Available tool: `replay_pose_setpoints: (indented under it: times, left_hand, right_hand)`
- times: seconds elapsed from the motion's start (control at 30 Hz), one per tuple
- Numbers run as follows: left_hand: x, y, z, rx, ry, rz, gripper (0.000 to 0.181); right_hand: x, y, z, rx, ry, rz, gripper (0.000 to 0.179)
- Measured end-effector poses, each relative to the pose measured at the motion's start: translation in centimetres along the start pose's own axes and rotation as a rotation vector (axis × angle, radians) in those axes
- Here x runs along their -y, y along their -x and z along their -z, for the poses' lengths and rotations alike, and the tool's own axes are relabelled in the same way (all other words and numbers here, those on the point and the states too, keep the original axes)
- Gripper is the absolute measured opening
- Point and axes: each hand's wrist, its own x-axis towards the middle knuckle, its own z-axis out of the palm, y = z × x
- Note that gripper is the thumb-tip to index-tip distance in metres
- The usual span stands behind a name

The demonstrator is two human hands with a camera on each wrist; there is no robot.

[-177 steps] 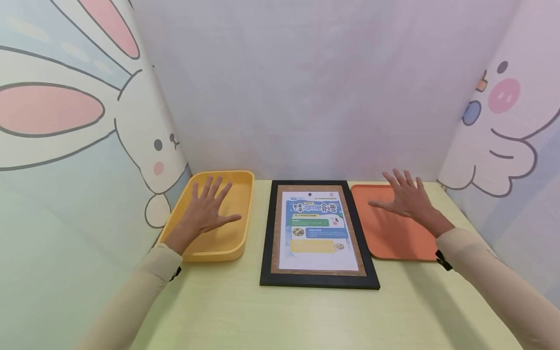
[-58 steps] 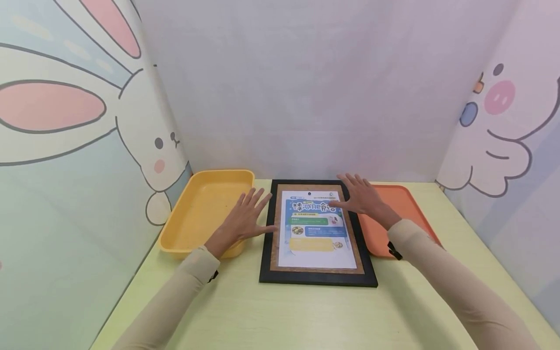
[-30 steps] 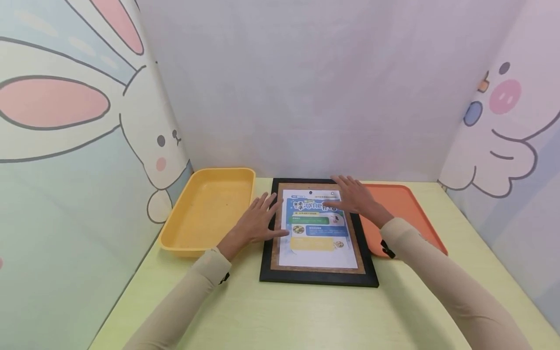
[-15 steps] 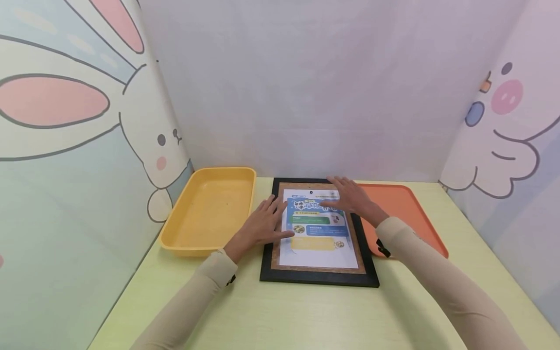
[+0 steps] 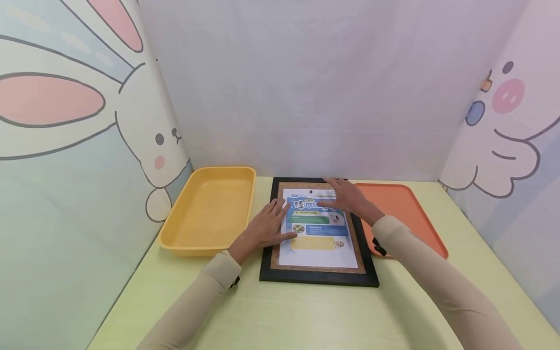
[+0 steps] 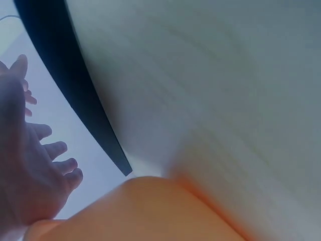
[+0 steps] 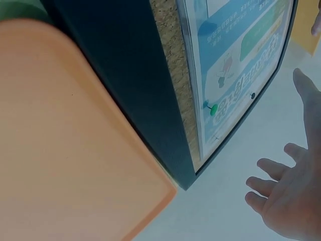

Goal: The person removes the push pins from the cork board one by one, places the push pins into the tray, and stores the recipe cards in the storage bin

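Observation:
A cork board (image 5: 274,260) with a black frame lies flat on the table, a colourful printed sheet (image 5: 319,255) on it. In the right wrist view a green push pin (image 7: 213,109) and a dark push pin (image 7: 253,95) show on the sheet. My left hand (image 5: 267,224) is over the board's left side, fingers spread and holding nothing. Over the upper right corner is my right hand (image 5: 351,198), fingers extended, thumb apart and nothing gripped; it hides part of the sheet's title. Whether either hand touches the board I cannot tell.
A deep yellow tray (image 5: 252,194) stands left of the board. On the right, a shallow orange tray (image 5: 400,214) lies against the board's frame. A pale curtain wall (image 5: 306,97) rises behind, with printed cartoon walls on both sides of the table (image 5: 297,316).
Both hands have moved inward, from over the trays to over the board. During the last second the left hand drifts right and the right hand slightly left. The board and trays stay put.

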Motion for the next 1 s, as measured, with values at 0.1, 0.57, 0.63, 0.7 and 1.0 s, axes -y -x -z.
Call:
replay_pose_setpoints:
  times: [0.1, 0.57, 0.63, 0.7, 1.0]
  left_hand:
    - [-0.1, 0.0, -0.2, 0.013, 0.011, 0.001, 0.102]
    - [-0.1, -0.3, -0.7, 0.080, 0.014, 0.053, 0.094]
    - [-0.1, -0.3, -0.8, 0.089, 0.029, 0.065, 0.093]
    - [0.0, -0.3, -0.8, 0.099, 0.039, 0.074, 0.094]
    - [0.2, -0.2, -1.0, 0.127, 0.045, 0.091, 0.094]
  right_hand:
    - [0.1, -0.1, -0.2, 0.005, -0.003, 0.007, 0.104]
    - [0.5, -0.8, -0.3, 0.043, -0.048, 0.004, 0.100]
    - [0.5, -0.9, -0.3, 0.059, -0.078, -0.011, 0.099]
    - [0.6, -1.0, -0.4, 0.070, -0.101, -0.022, 0.100]
    - [1.0, -1.5, -1.3, 0.090, -0.183, -0.063, 0.097]
